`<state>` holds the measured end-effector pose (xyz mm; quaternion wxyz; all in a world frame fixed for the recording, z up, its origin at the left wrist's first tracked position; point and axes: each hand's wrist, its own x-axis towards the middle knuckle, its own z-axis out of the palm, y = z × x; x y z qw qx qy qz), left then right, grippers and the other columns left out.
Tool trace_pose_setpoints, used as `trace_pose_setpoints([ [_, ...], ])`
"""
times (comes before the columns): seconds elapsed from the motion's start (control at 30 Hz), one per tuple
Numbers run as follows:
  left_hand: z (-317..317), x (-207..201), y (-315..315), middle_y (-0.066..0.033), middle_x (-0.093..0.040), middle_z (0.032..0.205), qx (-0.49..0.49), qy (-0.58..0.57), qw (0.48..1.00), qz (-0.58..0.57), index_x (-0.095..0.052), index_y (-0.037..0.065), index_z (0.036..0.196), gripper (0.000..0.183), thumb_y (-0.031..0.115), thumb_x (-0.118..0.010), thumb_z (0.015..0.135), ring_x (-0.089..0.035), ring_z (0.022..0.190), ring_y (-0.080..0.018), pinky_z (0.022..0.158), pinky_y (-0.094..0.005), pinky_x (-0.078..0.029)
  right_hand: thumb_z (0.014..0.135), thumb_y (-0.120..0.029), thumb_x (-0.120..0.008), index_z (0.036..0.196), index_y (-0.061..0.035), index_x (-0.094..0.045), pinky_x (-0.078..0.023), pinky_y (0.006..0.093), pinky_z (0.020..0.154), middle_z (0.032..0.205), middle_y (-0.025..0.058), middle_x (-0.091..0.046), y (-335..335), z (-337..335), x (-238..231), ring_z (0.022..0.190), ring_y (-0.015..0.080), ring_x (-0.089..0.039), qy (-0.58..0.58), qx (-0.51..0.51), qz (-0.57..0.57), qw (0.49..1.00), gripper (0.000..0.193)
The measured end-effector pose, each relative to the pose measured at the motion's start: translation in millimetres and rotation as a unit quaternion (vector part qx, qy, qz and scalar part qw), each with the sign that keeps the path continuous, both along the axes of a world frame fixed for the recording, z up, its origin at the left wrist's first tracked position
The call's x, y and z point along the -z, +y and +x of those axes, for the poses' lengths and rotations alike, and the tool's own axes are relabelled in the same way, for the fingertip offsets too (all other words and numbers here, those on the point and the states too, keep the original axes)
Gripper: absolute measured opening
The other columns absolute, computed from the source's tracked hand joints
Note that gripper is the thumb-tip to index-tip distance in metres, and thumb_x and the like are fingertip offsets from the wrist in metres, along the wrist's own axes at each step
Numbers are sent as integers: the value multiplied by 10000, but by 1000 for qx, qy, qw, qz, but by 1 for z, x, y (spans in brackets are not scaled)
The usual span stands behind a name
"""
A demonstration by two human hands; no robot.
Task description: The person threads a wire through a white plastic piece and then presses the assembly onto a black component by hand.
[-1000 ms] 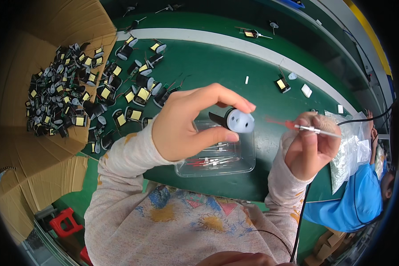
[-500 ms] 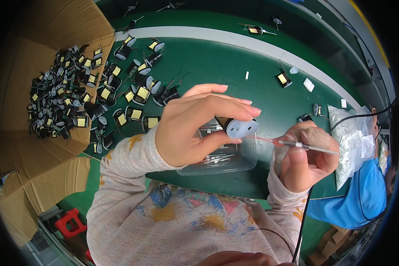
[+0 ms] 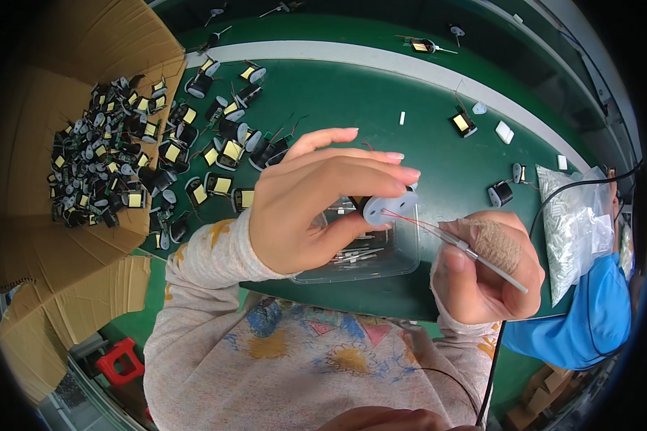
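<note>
My left hand (image 3: 302, 205) grips a small black unit with a light-grey oval end cap (image 3: 378, 210), thumb below and fingers above. The cap has small holes and faces my right hand. Two thin red wires (image 3: 412, 220) run from the cap to a slim whitish rod (image 3: 509, 278), which my right hand (image 3: 497, 262) pinches between thumb and fingers. The rod slants down to the right. A tan wrap covers one finger of that hand. Beneath my left hand stands a clear plastic tub (image 3: 363, 276) holding several similar rods (image 3: 357, 255), partly hidden by the hand.
On the left, a cardboard box (image 3: 21, 136) holds a heap of similar black units (image 3: 97, 154); several more (image 3: 231, 149) lie beside it on the green table (image 3: 338, 93). At right are a bag of white pieces (image 3: 564, 230), a black cable (image 3: 589, 185) and a blue sleeve (image 3: 579, 323).
My right hand has shifted slightly down and left, and the rod slants more steeply. The end cap has turned a little, and the red wires show more plainly.
</note>
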<state>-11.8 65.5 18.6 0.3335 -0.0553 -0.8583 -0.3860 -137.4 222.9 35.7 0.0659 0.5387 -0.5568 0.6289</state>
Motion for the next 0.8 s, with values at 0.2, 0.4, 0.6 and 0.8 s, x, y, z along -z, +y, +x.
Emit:
trace_pose_setpoints([
  [0.2,-2,-2,2,-153,-663,990,-14,1,1000,-17,-523,60,1008,396,-4,-737,682,-615,1011,-307,966,-483,-346,484,80,-744,758,65,-642,-516,310,559,712,160,-649,3,0,-2,605,260,-626,2,19,3,1000,293],
  [0.4,-1,-2,3,-160,-662,990,-35,-4,999,-38,-524,64,1008,390,-3,-733,685,-612,1018,-308,961,-487,-353,488,68,-742,791,44,-657,-519,282,561,738,128,-655,4,-2,-7,613,242,-619,67,16,26,997,316],
  [0.6,1,-4,4,-159,-664,982,-74,-4,991,-115,-527,65,995,364,-23,-710,692,-617,1008,-302,951,-488,-358,543,133,-692,882,76,-588,-487,335,511,724,187,-623,10,3,-13,565,267,-585,172,6,65,983,359],
  [0.8,-2,-2,10,-47,-674,1001,-123,10,986,-114,-654,71,918,370,-70,-616,578,-617,1013,-210,891,-409,-402,524,134,-718,885,68,-592,-496,319,524,744,172,-629,6,6,-7,593,265,-599,153,33,33,987,389],
])
